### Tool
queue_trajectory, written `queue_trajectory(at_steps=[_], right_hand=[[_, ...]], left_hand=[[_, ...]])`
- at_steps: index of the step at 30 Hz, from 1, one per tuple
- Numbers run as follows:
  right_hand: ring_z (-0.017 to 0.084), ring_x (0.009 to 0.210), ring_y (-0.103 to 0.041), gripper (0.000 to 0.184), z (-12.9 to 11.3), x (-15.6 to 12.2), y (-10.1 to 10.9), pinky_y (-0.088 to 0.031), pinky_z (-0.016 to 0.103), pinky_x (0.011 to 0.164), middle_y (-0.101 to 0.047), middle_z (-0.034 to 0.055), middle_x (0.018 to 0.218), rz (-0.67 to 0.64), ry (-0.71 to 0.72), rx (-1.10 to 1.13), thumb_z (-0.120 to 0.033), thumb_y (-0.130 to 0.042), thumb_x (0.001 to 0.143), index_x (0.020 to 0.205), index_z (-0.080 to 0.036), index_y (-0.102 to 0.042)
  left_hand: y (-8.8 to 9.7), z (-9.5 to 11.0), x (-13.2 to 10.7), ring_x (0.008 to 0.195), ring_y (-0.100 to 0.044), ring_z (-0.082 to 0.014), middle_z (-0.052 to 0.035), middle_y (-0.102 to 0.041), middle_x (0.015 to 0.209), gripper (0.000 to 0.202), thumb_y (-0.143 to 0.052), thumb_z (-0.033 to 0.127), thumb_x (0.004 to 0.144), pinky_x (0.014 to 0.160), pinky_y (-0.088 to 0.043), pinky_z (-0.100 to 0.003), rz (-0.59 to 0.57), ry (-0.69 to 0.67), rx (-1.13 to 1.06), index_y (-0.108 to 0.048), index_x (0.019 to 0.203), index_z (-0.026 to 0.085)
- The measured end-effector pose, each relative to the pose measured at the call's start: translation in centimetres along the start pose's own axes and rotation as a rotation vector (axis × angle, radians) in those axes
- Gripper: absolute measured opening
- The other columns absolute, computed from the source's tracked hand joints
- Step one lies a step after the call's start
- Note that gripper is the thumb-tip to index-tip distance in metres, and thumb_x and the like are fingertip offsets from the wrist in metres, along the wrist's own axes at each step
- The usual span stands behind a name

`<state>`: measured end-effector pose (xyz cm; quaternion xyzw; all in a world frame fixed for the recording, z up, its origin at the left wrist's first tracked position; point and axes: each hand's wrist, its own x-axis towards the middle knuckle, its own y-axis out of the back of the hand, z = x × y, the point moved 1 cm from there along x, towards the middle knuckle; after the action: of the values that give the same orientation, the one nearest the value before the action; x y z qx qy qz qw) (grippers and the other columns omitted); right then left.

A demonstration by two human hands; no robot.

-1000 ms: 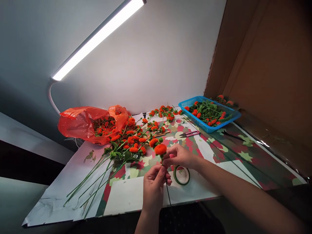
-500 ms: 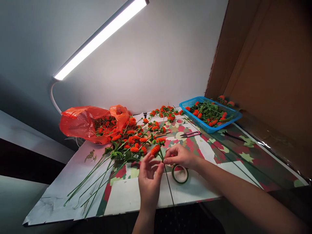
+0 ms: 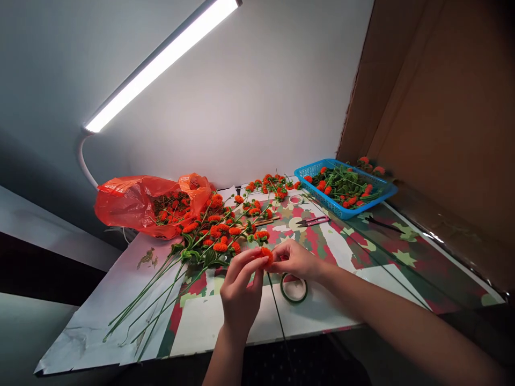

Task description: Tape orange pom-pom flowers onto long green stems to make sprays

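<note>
Between my hands is an artificial flower with a fuzzy orange flower head (image 3: 265, 257) and a long thin dark stem (image 3: 277, 309) hanging down past the table's front edge. My left hand (image 3: 242, 284) pinches the orange head from the left with its fingertips. My right hand (image 3: 293, 261) is closed in a pinch at the flower's right side, just under the head; its fingertips are partly hidden. A second orange bloom (image 3: 261, 236) shows just above the held one. Below my right hand stands a roll of green tape (image 3: 294, 288), on the white paper.
Several long-stemmed orange flowers (image 3: 219, 233) lie left of centre, beside a red plastic bag (image 3: 124, 206) of blooms. Behind are pink-handled snips (image 3: 316, 221), a white tape roll (image 3: 295, 200) and a blue basket (image 3: 341, 210) of flowers. A lit lamp (image 3: 161, 67) hangs above.
My left fingers have come up and closed on the orange flower head, which has tipped and shifted down and right. My right hand stays pinched close beside it. The view has shifted slightly.
</note>
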<state>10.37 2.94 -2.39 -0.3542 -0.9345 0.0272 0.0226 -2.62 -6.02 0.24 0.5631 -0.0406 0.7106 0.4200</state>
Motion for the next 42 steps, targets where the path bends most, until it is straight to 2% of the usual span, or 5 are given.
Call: queue_trajectory(at_steps=[4, 10, 19, 28, 42], right_hand=[[0.006, 0.049, -0.039, 0.024, -0.5, -0.2, -0.1, -0.030, 0.020, 0.047, -0.049, -0.0041, 0.051, 0.007, -0.029, -0.061, -0.035, -0.072, 0.065, 0.062, -0.012, -0.066], [0.006, 0.049, -0.042, 0.029, -0.9, -0.4, -0.1, -0.033, 0.019, 0.045, -0.051, -0.0035, 0.054, 0.024, -0.102, -0.041, -0.039, -0.074, 0.062, 0.065, -0.012, -0.065], [0.006, 0.047, -0.038, 0.030, -0.6, -0.3, -0.1, -0.028, 0.018, 0.040, -0.048, -0.0037, 0.053, 0.036, -0.125, -0.067, -0.041, -0.072, 0.063, 0.066, -0.011, -0.065], [0.005, 0.043, -0.033, 0.029, -1.1, -0.4, -0.4, -0.028, 0.017, 0.035, -0.042, -0.0059, 0.048, 0.037, -0.154, -0.057, -0.040, -0.072, 0.062, 0.065, -0.012, -0.065], [0.005, 0.042, -0.033, 0.035, -1.3, -0.5, -0.6, -0.032, 0.017, 0.034, -0.040, -0.0069, 0.047, 0.036, -0.166, -0.048, -0.044, -0.076, 0.058, 0.067, -0.013, -0.064]], left_hand=[[-0.2, -0.6, -1.0, 0.089, -0.062, -0.0171, -0.0020, -0.063, 0.095, 0.032, -0.065, 0.003, 0.072, 0.078, -0.053, -0.033, 0.089, 0.070, -0.055, -0.064, 0.094, 0.026], [-0.8, -0.8, -1.9, 0.090, -0.060, -0.0148, -0.0064, -0.051, 0.120, 0.053, -0.068, 0.018, 0.073, 0.082, -0.052, -0.033, 0.203, 0.644, -0.585, -0.047, 0.120, 0.030], [-0.4, -0.3, -1.5, 0.091, -0.062, -0.0198, -0.0093, -0.061, 0.105, 0.043, -0.070, 0.029, 0.071, 0.078, -0.052, -0.032, 0.047, 0.900, -0.542, -0.054, 0.110, 0.020], [-0.1, -0.8, 0.1, 0.084, -0.060, -0.0169, -0.0048, -0.058, 0.092, 0.020, -0.067, 0.024, 0.073, 0.066, -0.054, -0.028, 0.015, 0.525, -0.235, -0.064, 0.092, 0.020], [-1.4, 0.3, -2.9, 0.084, -0.066, -0.0183, -0.0050, -0.067, 0.093, 0.037, -0.074, 0.025, 0.067, 0.077, -0.053, -0.033, 0.305, 0.834, -0.424, -0.059, 0.101, 0.020]])
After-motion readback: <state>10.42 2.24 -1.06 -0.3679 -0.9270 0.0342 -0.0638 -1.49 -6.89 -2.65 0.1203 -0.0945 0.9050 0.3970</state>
